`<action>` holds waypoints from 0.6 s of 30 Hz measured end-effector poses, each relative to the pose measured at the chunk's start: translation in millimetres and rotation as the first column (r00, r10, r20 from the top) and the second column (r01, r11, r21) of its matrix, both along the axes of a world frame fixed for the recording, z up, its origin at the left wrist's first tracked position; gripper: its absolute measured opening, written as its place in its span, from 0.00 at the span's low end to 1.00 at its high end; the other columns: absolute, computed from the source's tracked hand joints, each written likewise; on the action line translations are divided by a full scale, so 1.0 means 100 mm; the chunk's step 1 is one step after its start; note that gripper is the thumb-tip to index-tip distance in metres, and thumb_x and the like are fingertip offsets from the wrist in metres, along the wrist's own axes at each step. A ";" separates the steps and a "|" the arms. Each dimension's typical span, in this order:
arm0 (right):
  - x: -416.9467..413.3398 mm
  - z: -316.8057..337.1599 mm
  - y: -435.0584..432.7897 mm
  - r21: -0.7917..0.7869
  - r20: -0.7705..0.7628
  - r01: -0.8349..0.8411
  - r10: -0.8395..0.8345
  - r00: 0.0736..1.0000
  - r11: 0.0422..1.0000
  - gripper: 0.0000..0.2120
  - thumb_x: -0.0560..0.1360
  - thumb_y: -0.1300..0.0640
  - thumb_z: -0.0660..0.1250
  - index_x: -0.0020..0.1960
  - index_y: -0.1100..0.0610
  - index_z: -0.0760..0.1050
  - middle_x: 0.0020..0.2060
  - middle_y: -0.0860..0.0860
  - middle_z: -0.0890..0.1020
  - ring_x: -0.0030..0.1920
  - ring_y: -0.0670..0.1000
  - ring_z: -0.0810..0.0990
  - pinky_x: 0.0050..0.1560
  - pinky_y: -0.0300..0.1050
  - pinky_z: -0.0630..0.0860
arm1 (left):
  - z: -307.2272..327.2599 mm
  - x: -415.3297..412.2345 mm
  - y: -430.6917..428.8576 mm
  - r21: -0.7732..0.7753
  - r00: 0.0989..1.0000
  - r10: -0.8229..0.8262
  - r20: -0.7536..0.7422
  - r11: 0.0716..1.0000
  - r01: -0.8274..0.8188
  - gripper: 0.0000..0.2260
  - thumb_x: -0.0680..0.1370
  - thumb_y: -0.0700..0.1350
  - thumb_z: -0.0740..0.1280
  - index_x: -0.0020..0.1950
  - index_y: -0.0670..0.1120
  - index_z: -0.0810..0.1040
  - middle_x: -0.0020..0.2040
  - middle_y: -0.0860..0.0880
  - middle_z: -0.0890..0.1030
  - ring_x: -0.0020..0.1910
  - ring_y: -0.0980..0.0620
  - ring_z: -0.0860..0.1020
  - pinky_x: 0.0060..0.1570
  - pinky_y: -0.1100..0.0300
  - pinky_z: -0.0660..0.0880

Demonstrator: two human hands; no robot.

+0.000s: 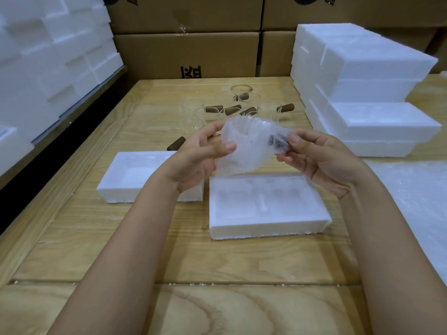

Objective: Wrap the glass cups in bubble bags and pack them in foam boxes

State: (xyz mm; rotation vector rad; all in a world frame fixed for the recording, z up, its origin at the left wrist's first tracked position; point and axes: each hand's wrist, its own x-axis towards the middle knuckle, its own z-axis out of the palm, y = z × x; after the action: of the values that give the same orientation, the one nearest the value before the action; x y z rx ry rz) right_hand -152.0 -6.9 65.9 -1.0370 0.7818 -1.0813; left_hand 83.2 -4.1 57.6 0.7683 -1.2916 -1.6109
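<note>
Far left: a stack of white foam blocks (48, 56) stands against the left edge of the pale wooden table (96, 238). Near it on the table lies an open white foam box (135, 175), hollow side up, with a brown cylindrical handle (176, 143) just behind it.

Centre: I note the left hand (200, 153) raised above the table, thumb and fingers pinching the left edge of a clear bubble bag (249, 146). The wrapped glass cup (278, 141) sits inside that bag; only its dark handle shows through at the right end. Beyond the bag, unwrapped glass cups with brown wooden handles (229, 110) stand grouped on the far table. Behind them are brown cardboard cartons (186, 52); their black print (191, 71) is cut off by the table edge and I cannot read it. Below the bag lies a second white foam box with two recesses (266, 209), both unfilled.

Right: the right hand (321, 155) pinches the bag's right end, over the handle. Further right stands a stepped stack of closed white foam boxes (362, 81), and a sheet of bubble material (416, 194) lies at the table's right edge.
</note>
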 end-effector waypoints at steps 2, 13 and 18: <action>-0.02 0.00 0.00 -0.010 0.018 -0.005 0.005 1.000 1.000 0.09 0.66 0.64 0.67 0.46 0.61 0.80 0.36 0.54 0.84 0.34 0.50 0.84 0.37 0.34 0.79 | -0.01 0.03 0.00 -0.029 0.998 -0.050 -0.023 0.998 0.049 0.36 0.58 0.40 0.78 0.65 0.44 0.72 0.54 0.47 0.82 0.57 0.46 0.79 0.56 0.53 0.78; -0.09 0.01 0.02 -0.127 -0.128 -0.147 0.130 0.983 0.981 0.07 0.67 0.61 0.67 0.38 0.56 0.84 0.34 0.55 0.84 0.31 0.49 0.82 0.32 0.34 0.77 | 0.07 0.12 0.04 -0.088 0.985 -0.108 0.135 0.989 0.120 0.32 0.64 0.42 0.72 0.68 0.51 0.71 0.59 0.44 0.76 0.58 0.44 0.75 0.57 0.52 0.75; -0.12 -0.02 0.02 -0.056 -0.255 -0.259 0.237 0.937 0.964 0.07 0.65 0.60 0.70 0.40 0.63 0.78 0.34 0.58 0.83 0.29 0.49 0.80 0.29 0.35 0.75 | 0.13 0.19 0.07 -0.164 0.920 -0.122 0.373 0.967 0.195 0.27 0.65 0.46 0.73 0.63 0.57 0.76 0.63 0.55 0.76 0.53 0.42 0.75 0.53 0.59 0.76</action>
State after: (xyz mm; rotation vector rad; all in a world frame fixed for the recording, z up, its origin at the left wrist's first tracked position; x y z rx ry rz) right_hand -164.3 -5.0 63.9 -1.3266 0.7801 -0.7842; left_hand 102.4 3.4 71.1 0.8792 -1.7919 -1.4786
